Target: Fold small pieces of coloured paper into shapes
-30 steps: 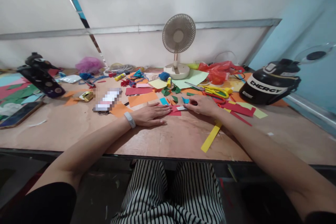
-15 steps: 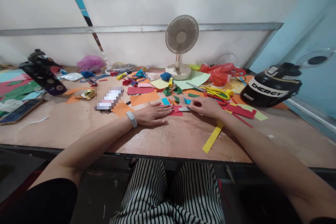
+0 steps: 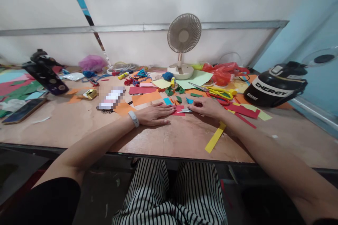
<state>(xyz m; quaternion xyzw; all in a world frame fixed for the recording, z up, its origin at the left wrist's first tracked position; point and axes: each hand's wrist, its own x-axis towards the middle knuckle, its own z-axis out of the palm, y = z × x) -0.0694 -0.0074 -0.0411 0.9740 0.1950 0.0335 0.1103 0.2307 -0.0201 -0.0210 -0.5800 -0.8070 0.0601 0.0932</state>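
My left hand (image 3: 158, 115) lies flat with its fingers stretched out, the fingertips at the left edge of a small red paper piece (image 3: 180, 107). Over that red paper extends a thin pale grey strip (image 3: 185, 110); its exact kind is too small to tell. The fingers of my right hand (image 3: 204, 107) are bent and pinched at the strip's right end, and the palm side is hidden. Small blue paper (image 3: 167, 101) and green paper scraps (image 3: 179, 99) lie just beyond the hands. A yellow paper strip (image 3: 215, 137) rests below my right wrist.
Yellow-handled scissors (image 3: 220, 92) lie behind my right hand. A cream fan (image 3: 182, 72) stands at the back, a black jug (image 3: 271, 89) at right. A black bottle (image 3: 47, 77), a phone (image 3: 25, 110) and a gold object (image 3: 91, 94) are at left.
The whole view has shifted slightly, with things now a little further right. Both hands keep nearly the same place; the pale strip's angle on the red paper differs slightly.
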